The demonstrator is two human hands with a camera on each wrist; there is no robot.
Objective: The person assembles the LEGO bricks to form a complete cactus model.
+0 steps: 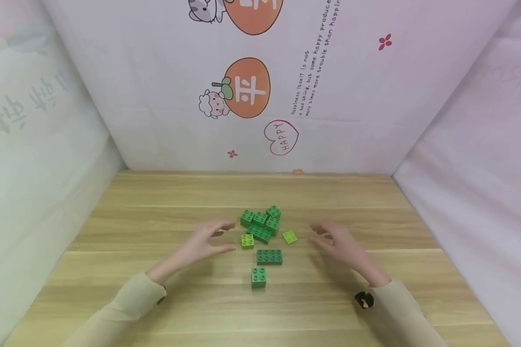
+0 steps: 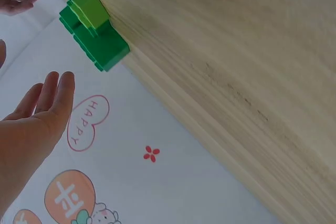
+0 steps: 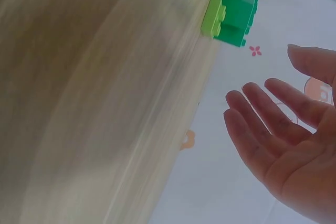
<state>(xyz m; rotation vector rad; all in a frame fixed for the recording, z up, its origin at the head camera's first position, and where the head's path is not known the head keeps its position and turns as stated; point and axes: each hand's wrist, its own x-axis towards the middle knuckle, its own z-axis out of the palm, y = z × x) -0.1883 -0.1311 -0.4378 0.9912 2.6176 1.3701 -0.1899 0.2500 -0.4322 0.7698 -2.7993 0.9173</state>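
My left hand (image 1: 204, 241) and right hand (image 1: 339, 245) are hovering with fingers loosely parted, gripping nothing. Green bricks (image 1: 269, 257) are lying between them on the table (image 1: 312, 313). Beyond, the backdrop (image 1: 351, 130) is showing "HAPPY" inside a heart (image 1: 281, 137) and "Happiness itself is not".

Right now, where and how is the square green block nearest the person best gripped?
Probably by its left and right walls, from above: the square green block sits studs-up with both those sides free, while a longer green block lies close behind it.
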